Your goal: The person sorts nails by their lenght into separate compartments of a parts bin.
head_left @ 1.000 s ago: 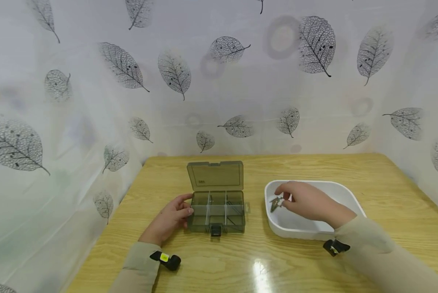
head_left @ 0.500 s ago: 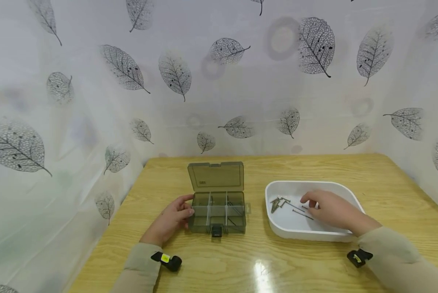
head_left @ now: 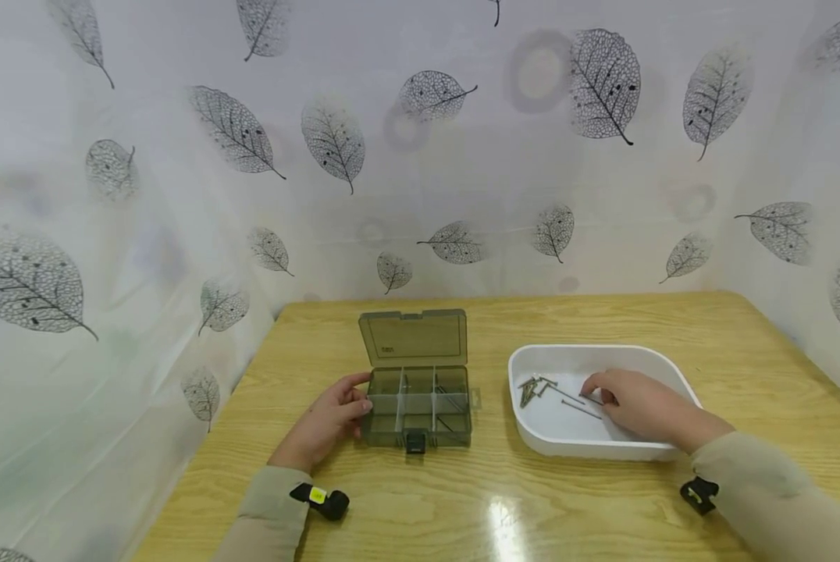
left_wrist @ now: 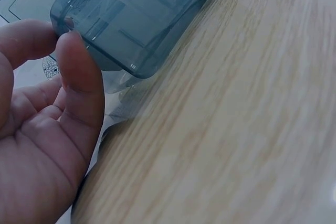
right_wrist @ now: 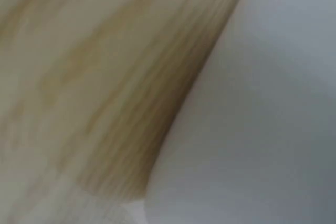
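My left hand (head_left: pixel 331 414) grips the left side of a smoky translucent compartment box (head_left: pixel 414 403), thumb on the near side and fingers behind. The left wrist view shows the thumb (left_wrist: pixel 79 72) and forefinger at a corner of the box. Its lid (head_left: pixel 416 339) stands raised at the back, and thin dark pieces lie in the right-hand compartments. Inside the white tray (head_left: pixel 567 448), my right hand (head_left: pixel 641 402) has curled fingers down at a thin nail (head_left: pixel 592 400); I cannot tell whether they pinch it. Another long nail (head_left: pixel 580 409) lies just in front.
Several small brass-coloured screws (head_left: pixel 528 389) lie heaped at the tray's left end. The box and tray stand apart on a wood-grain table (head_left: pixel 434 507). A leaf-print curtain (head_left: pixel 490 172) rises behind the table. The right wrist view shows only table and the tray's outer wall (right_wrist: pixel 236 129).
My right hand has moved right within the tray, away from the screw heap to the nails, uncovering the screws and some long nails. The left hand and box have stayed put.
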`<state>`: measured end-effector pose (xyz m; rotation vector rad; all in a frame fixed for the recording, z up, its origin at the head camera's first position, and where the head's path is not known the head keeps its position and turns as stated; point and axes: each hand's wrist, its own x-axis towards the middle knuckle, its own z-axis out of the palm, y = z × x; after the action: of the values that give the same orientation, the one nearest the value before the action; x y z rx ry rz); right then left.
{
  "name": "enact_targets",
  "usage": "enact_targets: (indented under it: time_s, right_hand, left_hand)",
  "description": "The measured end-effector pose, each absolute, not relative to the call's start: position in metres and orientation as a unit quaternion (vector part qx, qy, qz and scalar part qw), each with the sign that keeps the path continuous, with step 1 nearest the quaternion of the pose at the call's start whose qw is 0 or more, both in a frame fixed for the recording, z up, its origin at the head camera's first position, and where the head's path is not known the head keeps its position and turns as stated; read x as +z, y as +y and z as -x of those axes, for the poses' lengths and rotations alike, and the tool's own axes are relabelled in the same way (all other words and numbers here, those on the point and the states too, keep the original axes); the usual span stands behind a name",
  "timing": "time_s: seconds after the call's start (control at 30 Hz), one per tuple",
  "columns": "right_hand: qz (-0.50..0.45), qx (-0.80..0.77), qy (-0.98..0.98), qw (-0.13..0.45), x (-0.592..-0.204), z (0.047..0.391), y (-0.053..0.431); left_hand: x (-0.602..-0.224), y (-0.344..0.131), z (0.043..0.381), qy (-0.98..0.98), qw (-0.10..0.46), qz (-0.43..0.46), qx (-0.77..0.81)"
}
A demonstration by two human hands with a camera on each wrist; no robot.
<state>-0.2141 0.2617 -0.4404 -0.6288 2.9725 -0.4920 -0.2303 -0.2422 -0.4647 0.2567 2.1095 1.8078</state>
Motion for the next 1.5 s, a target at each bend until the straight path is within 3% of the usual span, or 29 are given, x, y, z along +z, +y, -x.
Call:
enact_targets:
  time_s: [1.1,1.5]
  right_hand:
    - [0.22,-0.156,0.963,-0.006,-0.433,0.21,0.258]
    - [0.253,-0.186,0.949,-0.014,-0.409,0.204,0.233]
  left_hand:
    - [-0.466,-0.241,0.231,0.749,0.167,-0.094,0.634]
    - [-0.467,-0.242,0.232,0.747,0.172,-0.091,0.636]
